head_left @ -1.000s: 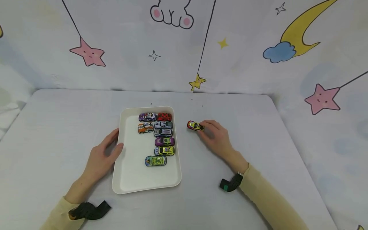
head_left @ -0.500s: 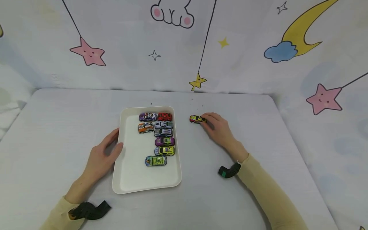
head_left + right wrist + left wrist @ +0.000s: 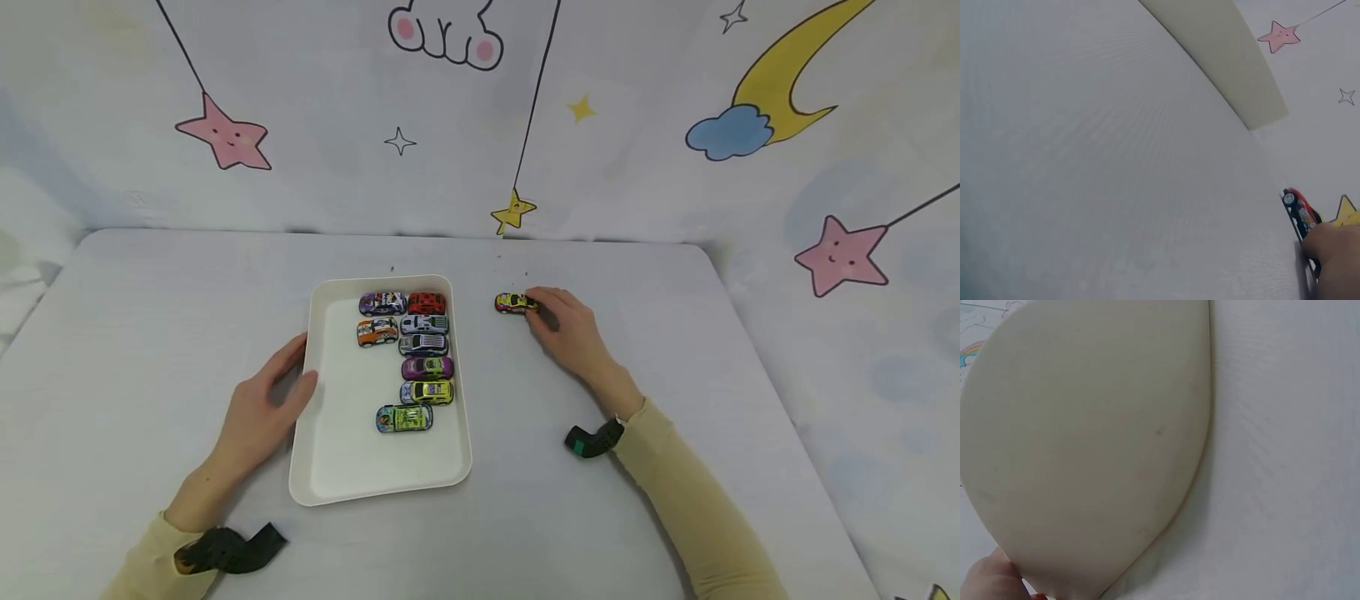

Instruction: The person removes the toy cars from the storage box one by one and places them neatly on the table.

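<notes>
My right hand (image 3: 573,333) pinches the rear end of a red and yellow toy car (image 3: 512,303) over the table, to the right of the tray. In the right wrist view the same toy car (image 3: 1300,211) shows its dark wheel and side, partly covered by a finger. My left hand (image 3: 258,408) holds the left side of the white tray (image 3: 337,467), thumb at the rim. Inside the tray, several toy cars stand along its right side, among them a red car (image 3: 427,303), a purple car (image 3: 427,367) and a green car (image 3: 404,418).
An orange toy car (image 3: 377,332) and a violet one (image 3: 382,303) form a second column in the tray. The white table (image 3: 562,517) ends at a backdrop (image 3: 315,125) printed with stars and a moon. Black wrist bands (image 3: 232,550) stick out from both sleeves.
My right hand has moved with the toy car toward the far side of the table, and the car has turned to lie level with the tray's cars. My left hand stays on the tray.
</notes>
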Demonstrator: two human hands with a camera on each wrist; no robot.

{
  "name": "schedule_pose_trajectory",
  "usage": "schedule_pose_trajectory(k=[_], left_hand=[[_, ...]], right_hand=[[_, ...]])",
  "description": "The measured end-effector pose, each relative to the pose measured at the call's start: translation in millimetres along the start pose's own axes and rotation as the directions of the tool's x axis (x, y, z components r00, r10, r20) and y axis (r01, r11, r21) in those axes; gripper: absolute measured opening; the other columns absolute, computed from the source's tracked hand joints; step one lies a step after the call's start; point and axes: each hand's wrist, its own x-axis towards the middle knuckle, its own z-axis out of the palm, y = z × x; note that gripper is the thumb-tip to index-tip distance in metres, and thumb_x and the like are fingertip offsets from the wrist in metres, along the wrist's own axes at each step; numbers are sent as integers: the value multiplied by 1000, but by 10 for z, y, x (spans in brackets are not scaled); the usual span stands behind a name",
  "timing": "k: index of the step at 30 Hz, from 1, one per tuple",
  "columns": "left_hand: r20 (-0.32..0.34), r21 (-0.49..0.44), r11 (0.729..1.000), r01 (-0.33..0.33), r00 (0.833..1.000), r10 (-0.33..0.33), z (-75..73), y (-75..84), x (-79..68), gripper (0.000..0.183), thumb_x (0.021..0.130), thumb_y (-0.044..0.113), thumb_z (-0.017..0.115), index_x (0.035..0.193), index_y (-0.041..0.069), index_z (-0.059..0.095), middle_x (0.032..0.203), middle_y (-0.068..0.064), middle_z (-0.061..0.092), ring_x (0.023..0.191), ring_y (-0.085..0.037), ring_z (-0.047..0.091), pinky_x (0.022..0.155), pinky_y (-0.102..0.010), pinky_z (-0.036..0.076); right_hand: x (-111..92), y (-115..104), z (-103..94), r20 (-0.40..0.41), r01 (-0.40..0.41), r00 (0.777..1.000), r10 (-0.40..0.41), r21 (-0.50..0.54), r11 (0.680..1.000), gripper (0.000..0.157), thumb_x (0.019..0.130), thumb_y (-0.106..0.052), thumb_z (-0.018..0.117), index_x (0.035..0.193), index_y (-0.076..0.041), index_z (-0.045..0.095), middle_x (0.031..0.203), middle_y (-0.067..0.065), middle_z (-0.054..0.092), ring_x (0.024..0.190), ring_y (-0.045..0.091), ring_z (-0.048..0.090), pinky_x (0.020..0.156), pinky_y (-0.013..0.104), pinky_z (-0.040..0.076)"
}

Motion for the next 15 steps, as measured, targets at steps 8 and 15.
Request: schedule_pose_trajectory(k=[8,15], left_hand=[[3,-10,1000,0,1000,0,1,0,-6,56,100,24,62,152,19,44,146,-13,55,133,11,38,103,-6,24],[3,3,1000,-3,1000,3,-2,-2,-6,56,100,25,62,152,18,44,146,-14,55,134,10,38,103,-6,24]], right_hand=[[-18,2,-11,11,-34,999,33,11,999,35,89,-4,73,123,2,66,121,17,67,114,33,62,98,45,49],[-34,-21,6,-84,-3,996,2,-15,1000,38,87,-4,73,124,3,66,123,17,66,113,33,60,96,46,48]])
